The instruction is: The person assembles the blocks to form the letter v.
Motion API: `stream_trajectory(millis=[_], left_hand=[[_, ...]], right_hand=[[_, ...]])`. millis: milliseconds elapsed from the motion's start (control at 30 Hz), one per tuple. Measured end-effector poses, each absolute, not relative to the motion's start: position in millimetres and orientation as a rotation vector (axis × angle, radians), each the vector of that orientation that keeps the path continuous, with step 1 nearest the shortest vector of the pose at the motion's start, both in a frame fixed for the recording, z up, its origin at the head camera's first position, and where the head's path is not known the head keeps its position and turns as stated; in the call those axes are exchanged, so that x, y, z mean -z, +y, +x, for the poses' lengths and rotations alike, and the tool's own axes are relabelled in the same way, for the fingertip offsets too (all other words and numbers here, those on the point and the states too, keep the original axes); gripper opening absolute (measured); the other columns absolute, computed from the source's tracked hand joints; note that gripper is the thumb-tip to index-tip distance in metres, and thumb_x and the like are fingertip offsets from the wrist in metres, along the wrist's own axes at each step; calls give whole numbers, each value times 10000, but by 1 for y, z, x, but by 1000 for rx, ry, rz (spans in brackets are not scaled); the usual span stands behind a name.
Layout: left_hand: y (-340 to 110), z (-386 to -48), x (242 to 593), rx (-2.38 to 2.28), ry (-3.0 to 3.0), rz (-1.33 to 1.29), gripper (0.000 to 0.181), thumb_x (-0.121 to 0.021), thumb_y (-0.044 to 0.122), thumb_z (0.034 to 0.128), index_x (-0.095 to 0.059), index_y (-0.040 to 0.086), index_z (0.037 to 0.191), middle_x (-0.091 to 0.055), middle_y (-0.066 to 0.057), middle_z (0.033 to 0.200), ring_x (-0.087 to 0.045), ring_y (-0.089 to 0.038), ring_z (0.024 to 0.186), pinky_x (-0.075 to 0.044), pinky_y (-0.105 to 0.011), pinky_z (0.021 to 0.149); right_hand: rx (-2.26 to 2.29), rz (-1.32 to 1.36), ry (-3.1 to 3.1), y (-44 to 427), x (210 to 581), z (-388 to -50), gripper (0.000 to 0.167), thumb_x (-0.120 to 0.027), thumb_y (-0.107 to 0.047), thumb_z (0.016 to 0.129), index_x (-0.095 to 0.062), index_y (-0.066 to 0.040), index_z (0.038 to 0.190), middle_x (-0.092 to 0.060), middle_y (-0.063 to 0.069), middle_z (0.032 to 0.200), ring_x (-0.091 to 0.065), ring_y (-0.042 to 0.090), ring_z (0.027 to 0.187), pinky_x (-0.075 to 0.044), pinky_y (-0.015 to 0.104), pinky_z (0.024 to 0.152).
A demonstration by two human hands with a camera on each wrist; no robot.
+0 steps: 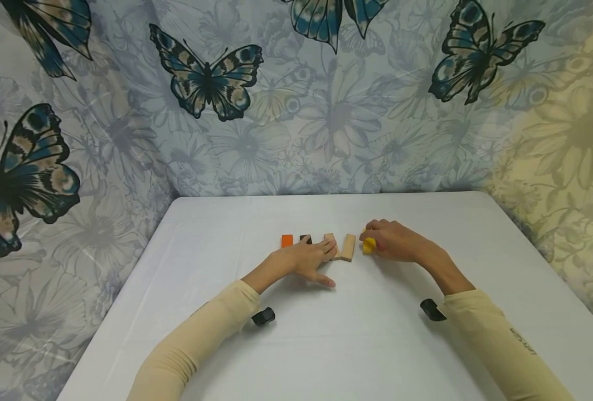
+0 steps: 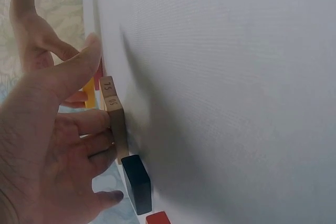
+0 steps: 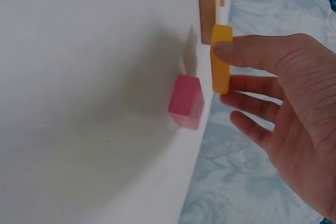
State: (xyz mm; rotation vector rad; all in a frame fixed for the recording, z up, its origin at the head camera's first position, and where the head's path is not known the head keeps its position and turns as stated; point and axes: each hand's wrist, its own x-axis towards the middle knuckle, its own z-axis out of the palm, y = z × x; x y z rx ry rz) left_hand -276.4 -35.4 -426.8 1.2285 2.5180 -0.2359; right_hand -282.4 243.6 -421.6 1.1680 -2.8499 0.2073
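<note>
The right hand [image 1: 397, 242] pinches a yellow, narrow rectangular block [image 3: 221, 80] between thumb and fingers, the thumb flat on its near face and fingers behind, a grip that likely keeps it upright; whether its base touches the desk [image 1: 346, 351] I cannot tell. Just beside that hand stands a pink, glossy rectangular block [image 3: 185, 98], untouched by the thumb. The left hand [image 1: 304, 260] has its fingers spread and its thumb raised clear, fingertips against the left of two plain wooden, number-stamped rectangular blocks [image 1: 348, 248], seemingly to steady it rather than grasp it. Farther left stand a black rectangular block [image 2: 137, 184] and an orange-red rectangular block [image 1: 287, 240]. All line up left to right across the desk's far half, probably so both hands can reach them. Beyond the far edge hangs butterfly-patterned cloth [image 1: 336, 150].
</note>
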Motion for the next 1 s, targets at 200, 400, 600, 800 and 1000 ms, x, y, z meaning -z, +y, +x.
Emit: stream_trajectory(millis=[200,400,600,800,1000], left_hand=[[-35,-276,426,244,2519,1222,982,-525,724,978,-198,117,1677,-108,-68,1776,-144,-202,1657,-180,-612,1314],[-34,-275,425,247,2518,1220,986,-523,732,974,-202,121,1678,-112,-65,1777,-144,-200,1658,-184,-616,1312],[-35,-275,425,249,2525,1219,992,-521,740,969,-201,124,1679,-117,-62,1777,-150,-199,1657,-192,-614,1311],[-35,-275,426,255,2524,1225,990,-518,742,970,-208,123,1678,-128,-67,1774,-165,-199,1654,-207,-613,1306],[-35,-275,426,262,2528,1236,990,-510,749,969,-211,125,1677,-135,-68,1774,-174,-194,1652,-219,-615,1302]], right_hand=[[-206,1184,-2844,243,414,-284,355,-797,-6,844,-745,-79,1188,-706,178,1200,-677,343,1024,-587,525,883],[-256,1181,-2855,242,408,-286,373,-793,-9,851,-733,-71,1214,-695,186,1241,-672,362,1066,-584,551,910],[-281,1188,-2839,242,407,-291,387,-798,-5,858,-722,-62,1233,-680,198,1259,-664,370,1066,-579,558,911],[-312,1153,-2885,238,405,-297,344,-776,-23,895,-715,-54,1233,-673,208,1279,-661,391,1118,-566,585,963],[-304,1120,-2913,232,403,-307,328,-784,-46,906,-720,-62,1228,-687,180,1270,-659,377,1136,-556,584,990]])
